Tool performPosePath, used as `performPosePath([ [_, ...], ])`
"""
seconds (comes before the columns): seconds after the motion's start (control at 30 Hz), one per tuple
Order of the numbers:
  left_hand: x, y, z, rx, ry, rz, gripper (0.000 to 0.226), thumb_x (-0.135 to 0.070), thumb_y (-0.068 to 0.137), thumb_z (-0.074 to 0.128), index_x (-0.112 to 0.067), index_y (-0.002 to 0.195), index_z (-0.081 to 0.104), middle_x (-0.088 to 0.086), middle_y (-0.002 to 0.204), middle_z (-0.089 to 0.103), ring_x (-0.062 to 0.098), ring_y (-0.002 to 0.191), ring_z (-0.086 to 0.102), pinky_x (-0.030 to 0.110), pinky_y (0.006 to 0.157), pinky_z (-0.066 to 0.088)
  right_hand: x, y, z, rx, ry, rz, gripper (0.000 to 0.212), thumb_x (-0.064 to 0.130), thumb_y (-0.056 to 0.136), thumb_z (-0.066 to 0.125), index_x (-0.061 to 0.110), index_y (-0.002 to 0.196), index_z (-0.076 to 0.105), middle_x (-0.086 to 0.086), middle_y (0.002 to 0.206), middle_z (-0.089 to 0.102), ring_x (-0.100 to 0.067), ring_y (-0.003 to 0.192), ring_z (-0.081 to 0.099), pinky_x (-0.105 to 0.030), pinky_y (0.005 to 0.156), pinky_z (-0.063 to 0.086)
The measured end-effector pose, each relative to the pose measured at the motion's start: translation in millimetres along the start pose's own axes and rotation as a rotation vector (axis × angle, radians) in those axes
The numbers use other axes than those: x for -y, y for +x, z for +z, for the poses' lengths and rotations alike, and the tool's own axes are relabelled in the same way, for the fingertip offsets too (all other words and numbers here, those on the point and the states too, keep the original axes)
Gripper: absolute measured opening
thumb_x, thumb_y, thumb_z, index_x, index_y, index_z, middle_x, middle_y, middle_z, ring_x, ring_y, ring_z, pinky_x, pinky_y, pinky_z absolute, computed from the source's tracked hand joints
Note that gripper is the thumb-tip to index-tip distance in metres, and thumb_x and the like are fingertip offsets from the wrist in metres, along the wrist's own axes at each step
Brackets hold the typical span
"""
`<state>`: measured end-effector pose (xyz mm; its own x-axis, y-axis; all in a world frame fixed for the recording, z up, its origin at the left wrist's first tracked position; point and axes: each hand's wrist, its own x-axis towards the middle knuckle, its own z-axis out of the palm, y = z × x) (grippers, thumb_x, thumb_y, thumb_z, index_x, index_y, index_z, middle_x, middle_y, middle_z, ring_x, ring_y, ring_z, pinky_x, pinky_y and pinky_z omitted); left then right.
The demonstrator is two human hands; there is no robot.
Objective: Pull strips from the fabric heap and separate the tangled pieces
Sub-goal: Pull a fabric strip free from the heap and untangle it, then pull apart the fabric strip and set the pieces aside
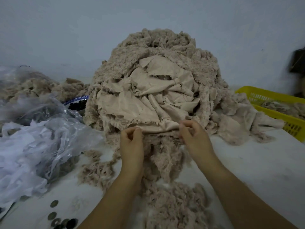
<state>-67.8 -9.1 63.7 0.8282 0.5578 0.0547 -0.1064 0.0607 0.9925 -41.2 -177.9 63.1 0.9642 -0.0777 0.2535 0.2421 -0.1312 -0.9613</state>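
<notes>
1. White table (247,171) fills our view, with loose fuzzy scraps (173,200) lying nearest us between our forearms and dark round discs (54,215) at its near left edge
2. Our left hand (131,142) has its fingers curled and pinches the lower edge of a beige strip (158,128) at the foot of the heap
3. Our right hand (194,138), just beside it, pinches the same edge with thumb and fingertips curled together
4. Beyond the hands the heap (153,83) rises in the middle of the table, smooth beige backing at its centre and fuzzy pile all round
5. Left of it lie crumpled clear bags (41,138) holding white and beige scraps; right of it a yellow basket (270,96) holds more fuzzy fabric, and a trailing piece reaches its rim
6. Farthest off stands a plain pale wall (82,30)
</notes>
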Motion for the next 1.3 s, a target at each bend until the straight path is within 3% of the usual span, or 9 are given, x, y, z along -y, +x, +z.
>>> performPosePath([
  [0.17, 3.0, 2.2, 1.9, 0.117, -0.063, -0.151, 0.018, -0.039, 0.097, 0.062, -0.023, 0.097, 0.069, -0.005, 0.083, 0.074, 0.007, 0.057, 0.055, 0.023, 0.054, 0.046, -7.7, -5.0, 11.3, 0.286, -0.226, -0.043, 0.052, 0.022, 0.105, 0.047, 0.045, 0.148, 0.030, 0.028, 0.138, 0.037, 0.000, 0.115, 0.055, -0.003, 0.082, 0.040],
  [0.3, 0.5, 1.2, 1.5, 0.270, -0.111, -0.218, 0.030, -0.051, 0.092, 0.064, -0.024, 0.089, 0.079, -0.004, 0.084, 0.075, 0.011, 0.065, 0.058, 0.028, 0.068, 0.050, -4.6, -14.1, 19.4, 0.320, -0.489, -0.204, 0.009, 0.021, 0.101, 0.056, 0.015, 0.095, 0.060, 0.007, 0.090, 0.055, -0.020, 0.088, 0.055, -0.012, 0.066, 0.036],
  [0.4, -6.7, 4.0, -1.8, 0.335, -0.293, -0.347, 0.034, -0.047, 0.082, 0.072, -0.013, 0.086, 0.069, 0.002, 0.068, 0.057, 0.012, 0.059, 0.049, 0.028, 0.059, 0.044, 0.7, -30.3, 30.0, 0.425, -0.648, -0.569, 0.020, 0.025, 0.098, 0.060, 0.017, 0.081, 0.055, 0.009, 0.080, 0.042, -0.008, 0.077, 0.041, -0.023, 0.064, 0.032],
  [0.53, -12.7, 10.6, -9.8, 0.260, -0.518, -0.439, 0.018, -0.029, 0.091, 0.067, -0.016, 0.080, 0.061, -0.003, 0.061, 0.053, 0.008, 0.054, 0.048, 0.022, 0.056, 0.045, 1.3, -31.0, 24.3, 0.509, -0.724, -0.595, 0.027, 0.034, 0.100, 0.055, 0.026, 0.077, 0.044, 0.010, 0.078, 0.041, -0.005, 0.074, 0.036, -0.022, 0.062, 0.028],
  [0.87, -27.1, 36.3, -44.9, 0.295, -1.119, -0.390, 0.039, -0.025, 0.106, 0.038, -0.005, 0.132, 0.059, 0.019, 0.129, 0.066, 0.031, 0.110, 0.070, 0.042, 0.086, 0.057, -9.5, -1.7, -20.7, -0.129, -0.411, -0.146, 0.031, 0.022, 0.105, 0.045, 0.007, 0.078, 0.048, -0.006, 0.068, 0.045, -0.022, 0.060, 0.038, -0.035, 0.056, 0.027],
  [0.97, -24.1, 33.8, -35.2, 0.169, -1.004, -0.351, 0.037, -0.029, 0.107, 0.044, -0.011, 0.136, 0.058, 0.010, 0.126, 0.070, 0.020, 0.107, 0.071, 0.032, 0.080, 0.060, -0.1, -7.5, -15.3, -0.163, -0.290, -0.199, 0.026, 0.027, 0.105, 0.044, 0.007, 0.094, 0.058, -0.010, 0.078, 0.055, -0.018, 0.065, 0.046, -0.034, 0.057, 0.036],
  [1.13, -9.2, 11.2, -12.2, -0.052, 0.111, 0.105, 0.033, -0.047, 0.099, 0.045, -0.024, 0.120, 0.054, -0.012, 0.120, 0.054, -0.014, 0.098, 0.050, 0.020, 0.083, 0.042, 10.0, -16.9, -8.5, -0.074, -0.264, -0.268, 0.022, 0.028, 0.101, 0.052, 0.028, 0.079, 0.050, 0.010, 0.063, 0.044, -0.005, 0.053, 0.037, -0.020, 0.049, 0.028],
  [1.2, -11.6, -1.4, -5.6, 0.041, 0.037, 0.114, 0.036, -0.065, 0.089, 0.047, -0.043, 0.112, 0.063, -0.029, 0.105, 0.059, -0.025, 0.087, 0.052, 0.013, 0.073, 0.040, 11.2, -18.6, -5.2, 0.004, -0.310, -0.272, 0.023, 0.028, 0.098, 0.055, 0.025, 0.075, 0.050, 0.010, 0.062, 0.042, -0.008, 0.054, 0.036, -0.027, 0.052, 0.029],
  [1.3, -17.6, -12.6, 2.4, 0.342, -0.243, -0.104, 0.038, -0.079, 0.075, 0.055, -0.052, 0.092, 0.075, -0.016, 0.108, 0.075, 0.003, 0.103, 0.070, 0.028, 0.086, 0.055, 12.6, -21.6, -2.7, 0.202, -0.502, -0.341, 0.032, 0.030, 0.094, 0.055, 0.024, 0.066, 0.042, 0.008, 0.061, 0.041, -0.011, 0.057, 0.038, -0.031, 0.054, 0.029],
])
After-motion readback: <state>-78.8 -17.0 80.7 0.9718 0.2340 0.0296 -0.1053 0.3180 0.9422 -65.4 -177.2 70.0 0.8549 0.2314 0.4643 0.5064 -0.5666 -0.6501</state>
